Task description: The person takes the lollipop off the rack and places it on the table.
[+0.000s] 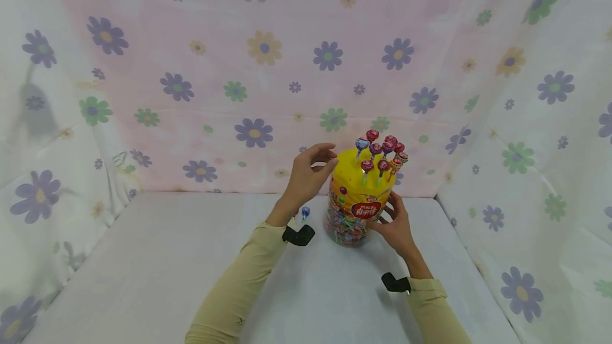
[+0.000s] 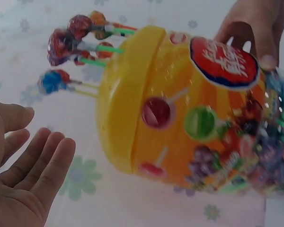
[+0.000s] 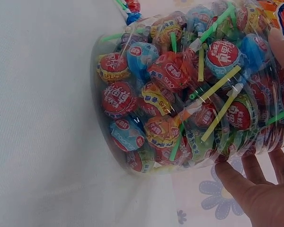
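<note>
A large clear jar [image 1: 346, 230] full of wrapped lollipops, with a yellow printed sleeve and red label, stands right of centre on the table. Its yellow lid [image 1: 346, 166] bears several lollipops [image 2: 61, 45] stuck in by their sticks, heads outward. My right hand [image 1: 397, 227] holds the jar from the right, thumb across the front and fingers around the side. In the right wrist view, several of its fingers [image 3: 236, 187] lie against the clear plastic. Beside the lid's left edge is my left hand [image 1: 308, 171], its fingers loosely bent with nothing between them.
A blue-wrapped lollipop [image 1: 305, 211] and a red one lie on the white tabletop [image 1: 162, 259], partly behind my left wrist. Flower-patterned cloth [image 1: 215, 46] hangs close behind the table and along both sides.
</note>
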`<action>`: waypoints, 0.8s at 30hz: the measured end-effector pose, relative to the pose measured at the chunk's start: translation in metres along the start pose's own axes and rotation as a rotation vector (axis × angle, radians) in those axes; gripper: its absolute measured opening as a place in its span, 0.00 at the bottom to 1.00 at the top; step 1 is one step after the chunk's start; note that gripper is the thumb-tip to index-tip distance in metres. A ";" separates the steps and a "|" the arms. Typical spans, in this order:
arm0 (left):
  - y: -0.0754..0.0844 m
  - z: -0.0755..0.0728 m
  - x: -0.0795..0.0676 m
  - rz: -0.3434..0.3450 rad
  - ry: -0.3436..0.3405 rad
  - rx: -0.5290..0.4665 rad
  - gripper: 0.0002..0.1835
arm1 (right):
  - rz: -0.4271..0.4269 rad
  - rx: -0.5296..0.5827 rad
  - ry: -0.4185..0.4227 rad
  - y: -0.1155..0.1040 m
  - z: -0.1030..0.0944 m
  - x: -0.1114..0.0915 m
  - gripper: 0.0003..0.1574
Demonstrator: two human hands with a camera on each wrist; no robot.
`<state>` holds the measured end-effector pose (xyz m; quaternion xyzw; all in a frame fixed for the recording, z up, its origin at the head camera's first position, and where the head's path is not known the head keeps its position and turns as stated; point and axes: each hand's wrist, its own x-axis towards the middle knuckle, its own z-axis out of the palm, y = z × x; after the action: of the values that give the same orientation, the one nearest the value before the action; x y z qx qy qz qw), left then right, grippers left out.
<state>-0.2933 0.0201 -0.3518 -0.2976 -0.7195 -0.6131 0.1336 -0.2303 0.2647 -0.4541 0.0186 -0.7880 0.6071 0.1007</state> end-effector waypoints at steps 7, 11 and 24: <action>0.015 0.022 0.015 0.027 -0.019 0.025 0.19 | 0.026 -0.002 0.000 0.001 0.000 0.000 0.59; 0.017 0.033 0.021 0.032 -0.041 0.073 0.19 | 0.008 0.011 -0.007 0.004 -0.001 0.001 0.59; 0.011 0.055 0.030 0.091 0.060 0.090 0.17 | -0.008 0.007 -0.005 0.001 0.000 -0.001 0.58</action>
<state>-0.3011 0.0819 -0.3383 -0.3052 -0.7278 -0.5821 0.1958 -0.2297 0.2649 -0.4555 0.0234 -0.7859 0.6096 0.1010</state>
